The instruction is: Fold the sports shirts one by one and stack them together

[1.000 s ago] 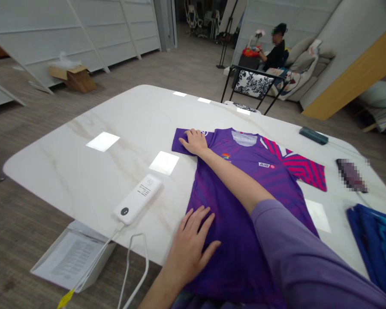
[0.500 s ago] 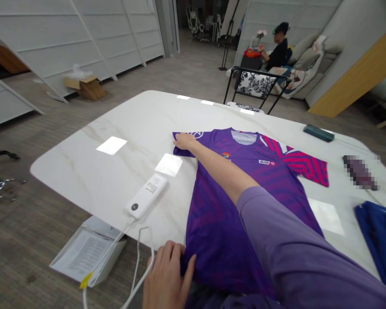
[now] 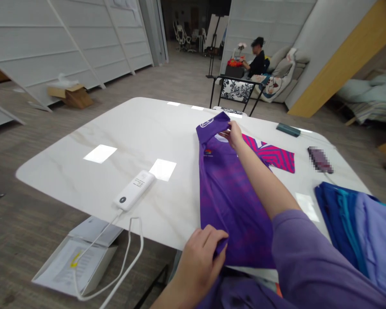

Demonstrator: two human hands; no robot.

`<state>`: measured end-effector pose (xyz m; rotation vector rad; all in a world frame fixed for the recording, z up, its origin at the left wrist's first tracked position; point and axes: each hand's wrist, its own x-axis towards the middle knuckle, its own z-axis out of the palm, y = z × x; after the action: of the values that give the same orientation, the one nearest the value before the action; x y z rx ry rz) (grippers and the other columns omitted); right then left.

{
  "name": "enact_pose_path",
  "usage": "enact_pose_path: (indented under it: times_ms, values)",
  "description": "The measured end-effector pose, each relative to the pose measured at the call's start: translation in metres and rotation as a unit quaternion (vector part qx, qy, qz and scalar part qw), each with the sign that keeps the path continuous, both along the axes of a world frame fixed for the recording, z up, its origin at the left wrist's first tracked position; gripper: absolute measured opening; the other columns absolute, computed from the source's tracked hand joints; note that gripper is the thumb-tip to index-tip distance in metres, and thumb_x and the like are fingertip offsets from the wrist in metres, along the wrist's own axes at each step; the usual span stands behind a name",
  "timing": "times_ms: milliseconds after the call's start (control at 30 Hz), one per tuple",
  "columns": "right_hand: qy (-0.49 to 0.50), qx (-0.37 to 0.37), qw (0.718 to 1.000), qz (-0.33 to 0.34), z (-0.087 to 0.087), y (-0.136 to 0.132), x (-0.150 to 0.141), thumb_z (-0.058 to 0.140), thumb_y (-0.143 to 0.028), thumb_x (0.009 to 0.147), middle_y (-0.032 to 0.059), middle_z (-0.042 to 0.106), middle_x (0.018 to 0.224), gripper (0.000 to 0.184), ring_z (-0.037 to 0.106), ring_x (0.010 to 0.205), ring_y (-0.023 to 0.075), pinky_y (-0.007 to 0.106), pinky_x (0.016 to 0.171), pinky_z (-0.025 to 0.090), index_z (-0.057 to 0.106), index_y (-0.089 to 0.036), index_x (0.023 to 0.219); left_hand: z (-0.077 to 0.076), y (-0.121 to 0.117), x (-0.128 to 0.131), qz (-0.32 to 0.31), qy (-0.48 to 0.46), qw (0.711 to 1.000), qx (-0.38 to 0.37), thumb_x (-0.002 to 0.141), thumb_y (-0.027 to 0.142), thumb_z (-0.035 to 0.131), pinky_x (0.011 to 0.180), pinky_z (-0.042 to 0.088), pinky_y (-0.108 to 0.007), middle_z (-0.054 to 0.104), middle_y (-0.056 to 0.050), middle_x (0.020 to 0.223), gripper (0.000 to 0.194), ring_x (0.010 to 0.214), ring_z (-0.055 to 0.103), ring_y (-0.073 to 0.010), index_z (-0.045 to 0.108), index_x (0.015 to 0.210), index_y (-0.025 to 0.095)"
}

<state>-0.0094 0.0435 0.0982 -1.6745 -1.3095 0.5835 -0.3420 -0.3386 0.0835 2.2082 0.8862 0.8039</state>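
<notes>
A purple jersey [image 3: 227, 189] with a pink striped sleeve lies on the white marble table [image 3: 138, 137]. Its left side is lifted and folded toward the middle. My right hand [image 3: 234, 133] reaches across and pinches the raised left sleeve at the far end. At the table's near edge my left hand [image 3: 201, 253] is closed on the jersey's bottom hem. My purple sleeve covers part of the jersey's lower right.
A white power bank [image 3: 134, 196] with a white cable lies left of the jersey. Blue folded clothes [image 3: 347, 219] sit at the right. A dark case [image 3: 287, 129] and a blurred item [image 3: 320, 159] lie further back. A box [image 3: 73, 262] is on the floor. A person [image 3: 256, 60] sits behind a chair [image 3: 236, 90].
Both hands closed on the jersey's left edge, sleeve and hem, and lifted it rightward over the middle. My left hand went from flat on the cloth to gripping the hem.
</notes>
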Motion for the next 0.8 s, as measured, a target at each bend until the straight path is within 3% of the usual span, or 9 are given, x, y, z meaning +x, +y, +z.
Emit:
enact_pose_path:
  times_ms: [100, 200, 300, 367, 433, 533, 667, 800]
  values:
    - [-0.076, -0.067, 0.985, -0.14, -0.018, -0.055, 0.071, 0.035, -0.037, 0.117, 0.0252, 0.077, 0.127, 0.037, 0.078, 0.101, 0.0265, 0.037, 0.087, 0.061, 0.063, -0.016, 0.129, -0.001, -0.003, 0.024, -0.108, 0.054, 0.992, -0.039, 0.109, 0.042, 0.076, 0.091, 0.067, -0.051, 0.081, -0.01, 0.118, 0.042, 0.104, 0.078, -0.0269, 0.067, 0.148, 0.03]
    - [-0.134, -0.08, 0.973, -0.172, -0.033, -0.092, 0.11, 0.047, -0.031, 0.113, 0.0333, 0.071, 0.142, 0.037, 0.07, 0.129, 0.0333, 0.044, 0.111, 0.056, 0.066, -0.009, 0.135, -0.009, 0.004, 0.037, -0.109, 0.063, 0.991, -0.039, 0.112, 0.043, 0.071, 0.096, 0.066, -0.051, 0.082, -0.01, 0.12, 0.032, 0.111, 0.078, -0.0276, 0.074, 0.14, 0.028]
    - [-0.175, -0.088, 0.972, -0.128, -0.043, -0.097, 0.118, 0.061, -0.033, 0.109, 0.0276, 0.067, 0.156, 0.046, 0.062, 0.146, 0.0325, 0.044, 0.126, 0.048, 0.066, -0.009, 0.148, -0.024, 0.016, 0.044, -0.038, 0.1, 0.994, 0.029, 0.116, 0.035, 0.06, 0.12, 0.061, -0.052, 0.077, -0.01, 0.148, 0.035, 0.139, 0.072, -0.0293, 0.073, 0.148, 0.029]
    - [-0.227, -0.11, 0.966, -0.053, -0.049, -0.089, 0.112, 0.065, -0.046, 0.11, 0.0212, 0.06, 0.17, 0.06, 0.056, 0.156, 0.0341, 0.051, 0.133, 0.044, 0.062, -0.016, 0.162, -0.036, 0.021, 0.045, -0.004, 0.143, 0.986, 0.088, 0.115, 0.038, 0.064, 0.133, 0.052, -0.055, 0.063, -0.01, 0.171, 0.053, 0.16, 0.058, -0.0327, 0.061, 0.167, 0.027]
    - [-0.302, -0.147, 0.942, 0.027, -0.055, -0.08, 0.106, 0.058, -0.06, 0.113, 0.0151, 0.048, 0.183, 0.072, 0.044, 0.169, 0.0367, 0.061, 0.139, 0.035, 0.053, -0.023, 0.174, -0.047, 0.021, 0.043, -0.005, 0.185, 0.974, 0.133, 0.113, 0.046, 0.068, 0.139, 0.046, -0.057, 0.048, -0.011, 0.185, 0.075, 0.172, 0.044, -0.0355, 0.044, 0.181, 0.024]
    - [-0.368, -0.194, 0.905, 0.084, -0.067, -0.071, 0.106, 0.04, -0.071, 0.117, 0.0097, 0.031, 0.192, 0.081, 0.028, 0.179, 0.0348, 0.064, 0.145, 0.022, 0.039, -0.026, 0.184, -0.055, 0.018, 0.037, -0.042, 0.235, 0.958, 0.159, 0.11, 0.056, 0.069, 0.141, 0.041, -0.059, 0.033, -0.009, 0.192, 0.093, 0.178, 0.034, -0.0364, 0.029, 0.187, 0.024]
    - [-0.374, -0.2, 0.903, 0.073, -0.08, -0.068, 0.119, 0.032, -0.075, 0.116, 0.0064, 0.019, 0.195, 0.087, 0.02, 0.182, 0.0325, 0.059, 0.148, 0.016, 0.03, -0.027, 0.188, -0.052, 0.019, 0.031, -0.084, 0.275, 0.943, 0.166, 0.11, 0.059, 0.069, 0.144, 0.036, -0.059, 0.024, -0.005, 0.195, 0.098, 0.18, 0.028, -0.0357, 0.022, 0.189, 0.026]
    - [-0.373, -0.184, 0.905, 0.093, -0.08, -0.071, 0.125, 0.034, -0.071, 0.117, 0.008, 0.022, 0.195, 0.085, 0.02, 0.182, 0.0323, 0.06, 0.147, 0.015, 0.031, -0.024, 0.187, -0.049, 0.023, 0.028, -0.096, 0.276, 0.94, 0.175, 0.11, 0.059, 0.069, 0.143, 0.035, -0.06, 0.028, -0.006, 0.194, 0.097, 0.179, 0.029, -0.0372, 0.023, 0.189, 0.026]
